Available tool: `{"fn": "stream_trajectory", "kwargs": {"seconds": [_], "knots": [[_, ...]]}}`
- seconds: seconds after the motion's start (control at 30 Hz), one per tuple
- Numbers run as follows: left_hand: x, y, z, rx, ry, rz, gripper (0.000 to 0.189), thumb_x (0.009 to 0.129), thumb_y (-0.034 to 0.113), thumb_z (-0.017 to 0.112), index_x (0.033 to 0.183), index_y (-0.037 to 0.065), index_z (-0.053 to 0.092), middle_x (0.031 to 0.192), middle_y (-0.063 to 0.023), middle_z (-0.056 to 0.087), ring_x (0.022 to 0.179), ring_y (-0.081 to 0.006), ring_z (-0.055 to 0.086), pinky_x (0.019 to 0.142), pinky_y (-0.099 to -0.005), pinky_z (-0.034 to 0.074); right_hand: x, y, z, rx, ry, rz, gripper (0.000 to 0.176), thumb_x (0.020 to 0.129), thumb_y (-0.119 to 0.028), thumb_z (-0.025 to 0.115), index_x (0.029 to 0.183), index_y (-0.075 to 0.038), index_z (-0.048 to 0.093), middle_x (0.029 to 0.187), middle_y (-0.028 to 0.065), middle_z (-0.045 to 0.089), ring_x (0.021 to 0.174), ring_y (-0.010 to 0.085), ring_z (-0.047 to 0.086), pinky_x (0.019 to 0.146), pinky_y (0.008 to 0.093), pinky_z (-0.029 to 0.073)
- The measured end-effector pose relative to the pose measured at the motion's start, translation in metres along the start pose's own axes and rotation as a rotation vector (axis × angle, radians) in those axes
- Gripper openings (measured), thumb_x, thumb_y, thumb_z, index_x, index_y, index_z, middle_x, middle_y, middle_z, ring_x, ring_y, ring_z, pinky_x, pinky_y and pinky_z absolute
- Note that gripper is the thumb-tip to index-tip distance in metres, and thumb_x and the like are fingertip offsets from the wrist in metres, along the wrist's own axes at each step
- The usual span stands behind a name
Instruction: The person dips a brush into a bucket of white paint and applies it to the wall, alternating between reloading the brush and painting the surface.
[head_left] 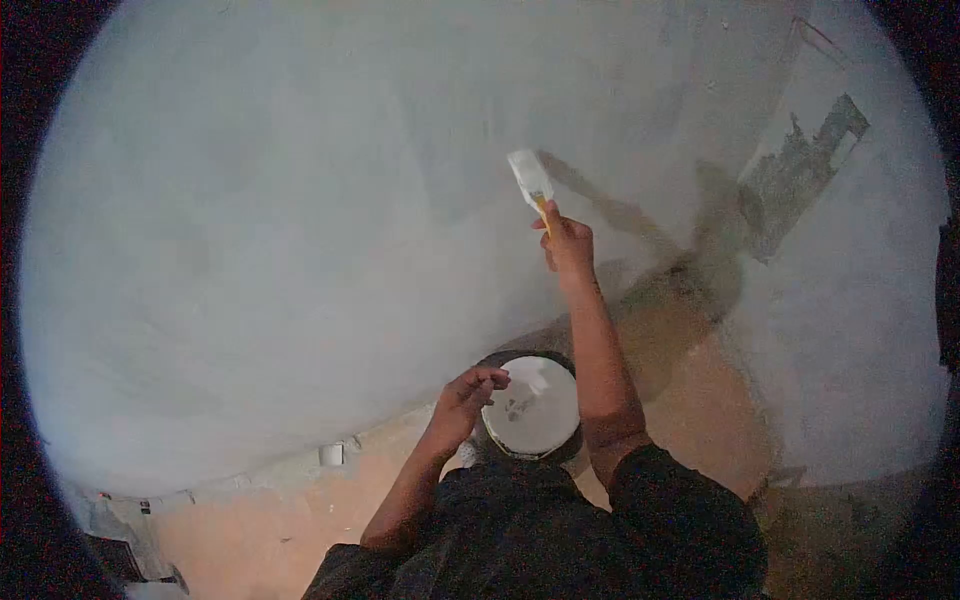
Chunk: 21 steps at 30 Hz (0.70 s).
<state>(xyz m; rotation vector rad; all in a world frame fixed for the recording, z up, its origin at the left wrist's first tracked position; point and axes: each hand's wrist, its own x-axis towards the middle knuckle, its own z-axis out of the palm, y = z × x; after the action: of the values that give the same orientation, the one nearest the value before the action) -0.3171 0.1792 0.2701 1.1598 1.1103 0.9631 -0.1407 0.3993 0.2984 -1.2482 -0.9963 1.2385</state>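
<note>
A paintbrush with a yellow handle and a flat, white-coated head [527, 175] is in my right hand [568, 245], which is closed around the handle. My right arm is stretched out, and the brush head is up against the grey-white wall [300, 200]. Down by my body stands a round, dark-rimmed bucket [535, 405] with a white surface inside and a few grey specks on it. At its left rim hovers my left hand [470, 392], its fingers loosely bent and overlapping the white; nothing shows in them.
The wall meets an orange-brown floor [270, 520] along a rough edge. On the right, a second wall section bears a dark grey rough patch [805, 165]. A small white square [331, 455] lies at the wall's foot. Dark objects [115, 555] sit at the lower left.
</note>
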Motion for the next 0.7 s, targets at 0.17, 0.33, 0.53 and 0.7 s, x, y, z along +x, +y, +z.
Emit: {"fn": "stream_trajectory", "kwargs": {"seconds": [0.17, 0.33, 0.53, 0.7], "knots": [[0.001, -0.001, -0.002, 0.009, -0.003, 0.003, 0.030, 0.095, 0.029, 0.047, 0.110, 0.006, 0.059, 0.106, -0.0065, 0.062, 0.104, -0.0194, 0.056, 0.087, -0.0355, 0.044, 0.038, 0.109, 0.019, 0.100, -0.114, 0.119, 0.052, 0.086, -0.054, 0.054, 0.079, -0.003, 0.061, 0.051, -0.0018, 0.044, 0.034, 0.0082, 0.034, 0.032, 0.0247, 0.026], [0.009, 0.005, -0.012, -0.026, -0.012, 0.009, 0.030, 0.095, 0.029, 0.047, 0.110, 0.006, 0.059, 0.106, -0.0065, 0.062, 0.103, -0.0193, 0.057, 0.087, -0.0354, 0.044, 0.006, 0.167, 0.006, 0.019, -0.115, 0.493, 0.052, 0.088, -0.052, 0.054, 0.072, -0.003, 0.058, 0.050, 0.0015, 0.045, 0.033, 0.0101, 0.035, 0.030, 0.0258, 0.027], [0.019, 0.018, -0.031, -0.025, -0.057, -0.038, 0.024, 0.096, 0.017, 0.044, 0.110, 0.005, 0.059, 0.105, -0.0064, 0.060, 0.101, -0.0174, 0.055, 0.086, -0.0321, 0.042, -0.006, 0.110, 0.009, -0.122, -0.036, 0.486, 0.045, 0.087, -0.043, 0.059, 0.068, -0.002, 0.058, 0.050, 0.0004, 0.046, 0.033, 0.0098, 0.033, 0.031, 0.0253, 0.024], [0.037, 0.003, -0.040, -0.033, -0.162, 0.049, 0.027, 0.092, 0.026, 0.049, 0.106, 0.005, 0.060, 0.100, -0.0044, 0.061, 0.098, -0.0158, 0.054, 0.087, -0.0328, 0.041, -0.025, -0.043, 0.015, -0.096, 0.058, 0.133, 0.042, 0.089, -0.039, 0.057, 0.069, -0.003, 0.060, 0.048, -0.0018, 0.043, 0.035, 0.0071, 0.033, 0.033, 0.0242, 0.025]]}}
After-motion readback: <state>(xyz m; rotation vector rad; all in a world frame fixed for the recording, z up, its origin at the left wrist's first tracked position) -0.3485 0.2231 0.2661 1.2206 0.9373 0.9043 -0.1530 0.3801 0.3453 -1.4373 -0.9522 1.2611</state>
